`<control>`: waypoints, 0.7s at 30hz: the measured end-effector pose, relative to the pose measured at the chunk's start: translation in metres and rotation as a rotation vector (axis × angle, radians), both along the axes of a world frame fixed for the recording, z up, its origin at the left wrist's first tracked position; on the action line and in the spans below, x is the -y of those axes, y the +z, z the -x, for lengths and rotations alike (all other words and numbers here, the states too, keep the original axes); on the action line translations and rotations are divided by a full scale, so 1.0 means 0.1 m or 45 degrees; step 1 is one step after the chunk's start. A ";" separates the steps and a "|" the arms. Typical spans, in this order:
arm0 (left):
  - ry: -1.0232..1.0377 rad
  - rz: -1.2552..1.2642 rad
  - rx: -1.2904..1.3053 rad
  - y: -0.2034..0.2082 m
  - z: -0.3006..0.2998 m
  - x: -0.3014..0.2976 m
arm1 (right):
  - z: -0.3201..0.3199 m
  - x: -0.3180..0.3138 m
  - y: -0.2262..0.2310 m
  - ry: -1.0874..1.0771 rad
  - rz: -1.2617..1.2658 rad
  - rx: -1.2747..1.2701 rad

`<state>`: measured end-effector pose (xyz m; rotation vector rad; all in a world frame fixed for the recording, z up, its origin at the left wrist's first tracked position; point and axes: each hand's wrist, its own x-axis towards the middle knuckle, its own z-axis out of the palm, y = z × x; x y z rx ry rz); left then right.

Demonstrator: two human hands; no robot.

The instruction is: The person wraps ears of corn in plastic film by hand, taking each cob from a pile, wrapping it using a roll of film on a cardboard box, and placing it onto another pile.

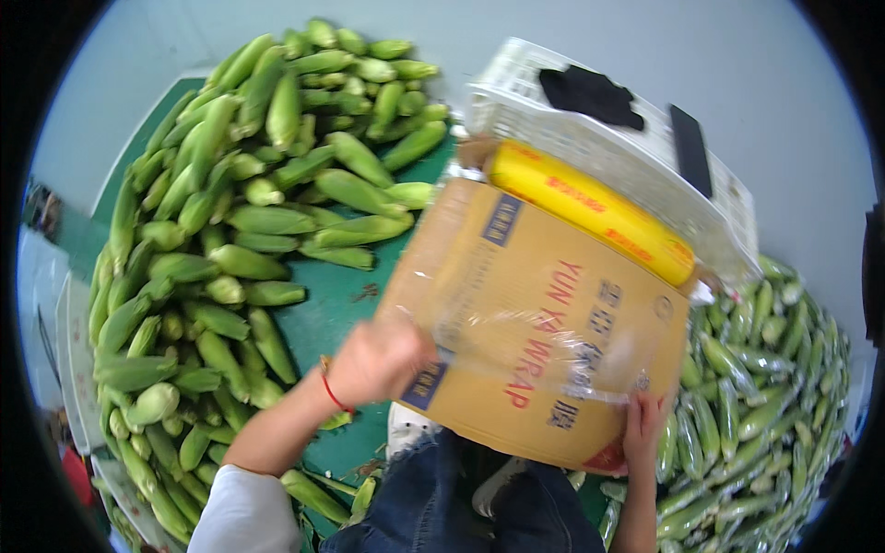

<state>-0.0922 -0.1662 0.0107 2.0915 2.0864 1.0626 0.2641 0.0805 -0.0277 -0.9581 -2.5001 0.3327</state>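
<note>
Clear cling film (544, 336) lies in shiny creases over a flat brown cardboard sheet (498, 392) in front of me. My left hand (383, 355), a red string round its wrist, is closed like a fist at the sheet's left side and smeared by motion. The film's creases run toward it. At the right edge of the cardboard, my right hand (643, 419) has its fingers pressed together on the film's edge. A yellow roll of film (590, 212) sits along the far side of the sheet.
Husked-leaf corn cobs (249, 217) are heaped on the green table (327, 304) at left. Film-wrapped cobs (751, 415) pile up at right. Behind the roll, a white plastic basket (525, 69) bears a black cloth (590, 95) and a dark flat object (690, 147).
</note>
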 end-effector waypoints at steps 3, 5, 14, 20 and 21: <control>-0.090 -0.040 0.128 -0.17 -0.28 0.49 | -0.31 0.41 0.11 -0.101 0.613 -0.079; -0.001 -0.040 0.333 -0.31 -0.34 0.69 | -0.48 0.60 0.07 -0.105 0.649 0.069; 1.707 -0.311 2.611 -2.74 1.62 0.45 | -0.48 0.61 -0.66 -0.154 0.131 -0.307; 2.247 -0.458 2.059 -2.92 1.88 -0.35 | -0.50 0.64 -0.55 -0.279 0.267 -0.231; 2.020 -0.492 2.113 -2.87 1.82 -0.30 | -0.51 0.65 -0.55 -0.280 0.275 -0.242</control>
